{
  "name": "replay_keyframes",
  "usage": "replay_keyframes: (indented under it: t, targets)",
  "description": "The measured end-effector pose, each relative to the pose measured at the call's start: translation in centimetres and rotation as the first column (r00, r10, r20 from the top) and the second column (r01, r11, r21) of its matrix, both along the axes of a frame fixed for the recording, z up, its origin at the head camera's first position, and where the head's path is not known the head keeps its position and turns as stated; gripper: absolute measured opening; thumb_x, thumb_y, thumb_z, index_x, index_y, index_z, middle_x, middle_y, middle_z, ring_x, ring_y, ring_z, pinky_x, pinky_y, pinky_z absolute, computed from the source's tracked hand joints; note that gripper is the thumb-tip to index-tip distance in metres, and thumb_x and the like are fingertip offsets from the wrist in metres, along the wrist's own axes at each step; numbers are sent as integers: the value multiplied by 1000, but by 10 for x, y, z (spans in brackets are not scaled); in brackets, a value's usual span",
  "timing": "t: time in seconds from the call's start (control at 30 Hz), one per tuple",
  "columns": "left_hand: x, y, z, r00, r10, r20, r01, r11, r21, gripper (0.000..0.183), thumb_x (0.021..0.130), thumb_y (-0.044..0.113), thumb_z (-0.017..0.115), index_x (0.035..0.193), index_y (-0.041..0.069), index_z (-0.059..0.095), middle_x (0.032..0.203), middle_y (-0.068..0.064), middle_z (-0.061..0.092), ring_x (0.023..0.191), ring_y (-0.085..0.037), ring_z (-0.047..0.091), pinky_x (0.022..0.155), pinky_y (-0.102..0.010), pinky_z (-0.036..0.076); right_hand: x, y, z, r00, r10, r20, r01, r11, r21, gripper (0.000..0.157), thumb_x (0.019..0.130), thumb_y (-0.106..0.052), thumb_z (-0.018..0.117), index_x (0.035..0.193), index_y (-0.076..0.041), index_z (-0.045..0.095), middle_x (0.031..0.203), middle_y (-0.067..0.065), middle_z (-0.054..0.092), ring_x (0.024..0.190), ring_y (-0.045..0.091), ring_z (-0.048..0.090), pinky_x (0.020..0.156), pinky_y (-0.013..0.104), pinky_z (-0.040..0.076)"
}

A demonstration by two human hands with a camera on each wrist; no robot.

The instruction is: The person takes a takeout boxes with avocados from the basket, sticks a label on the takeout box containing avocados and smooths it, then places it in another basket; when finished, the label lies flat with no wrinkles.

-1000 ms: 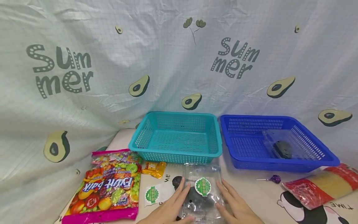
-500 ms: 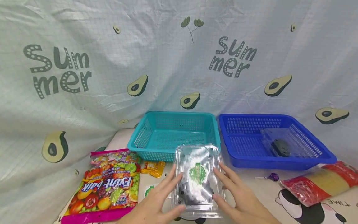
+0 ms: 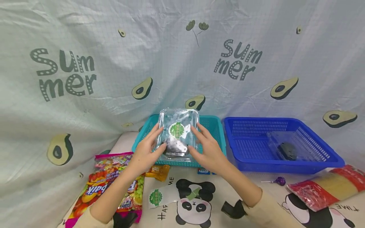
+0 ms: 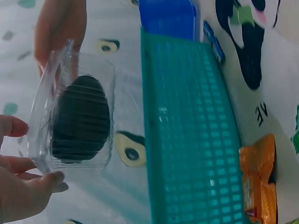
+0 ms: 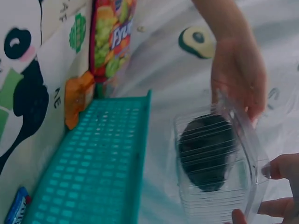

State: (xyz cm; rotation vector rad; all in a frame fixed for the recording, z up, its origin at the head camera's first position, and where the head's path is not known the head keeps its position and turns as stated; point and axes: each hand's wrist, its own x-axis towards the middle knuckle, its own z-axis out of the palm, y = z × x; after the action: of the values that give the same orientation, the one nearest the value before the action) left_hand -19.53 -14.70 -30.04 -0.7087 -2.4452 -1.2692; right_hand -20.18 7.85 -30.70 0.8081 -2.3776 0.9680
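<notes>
Both hands hold a clear plastic clamshell box point(image 3: 178, 116) over the teal basket point(image 3: 220, 136), its lid bearing a green-and-white label. Inside lies a dark, oval thing point(image 4: 83, 119), visible through the ribbed wall in both wrist views. My left hand point(image 3: 148, 148) grips the box's left edge, thumb at the near corner and fingers along the side. On the opposite edge, my right hand point(image 3: 209, 150) grips it the same way. In the left wrist view, the box stands clear of the basket's rim. The box covers much of the basket's inside in the head view.
A blue basket point(image 3: 245, 166) to the right contains another clear box point(image 3: 296, 145) with a dark thing. Nearby are a lollipop point(image 3: 280, 181) and a red-and-yellow packet point(image 3: 328, 188). A fruit candy bag point(image 3: 97, 190), orange packet point(image 3: 159, 172) and blue packet point(image 3: 203, 171) lie before the teal basket.
Both hands have lifted the clamshell box off the table and carried it forward and slightly left, over the teal basket. The panda print and a blue packet have come into view.
</notes>
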Motion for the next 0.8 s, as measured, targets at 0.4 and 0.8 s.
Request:
replay_keyframes:
  t: [0.4, 0.8]
  targets:
    - [-61, -8, -25, 967, 225, 118, -219, 974, -65, 48, 88, 19, 48, 133, 3, 39, 143, -14, 27, 57, -24, 49, 54, -34, 42, -69, -39, -30, 962, -47, 269, 59, 998, -36, 55, 86, -22, 51, 136, -6, 34, 143, 16, 25, 97, 26, 56, 75, 38, 48]
    - [-79, -14, -50, 919, 354, 173, -314, 923, -223, 47, 88, 20, 46, 127, -5, 44, 134, -25, 35, 124, -42, 30, 97, -56, 28, -93, -42, -58, 806, 80, 587, -145, 987, 66, 61, 91, -41, 44, 142, -18, 21, 148, 8, 14, 127, 28, 33, 98, 49, 33]
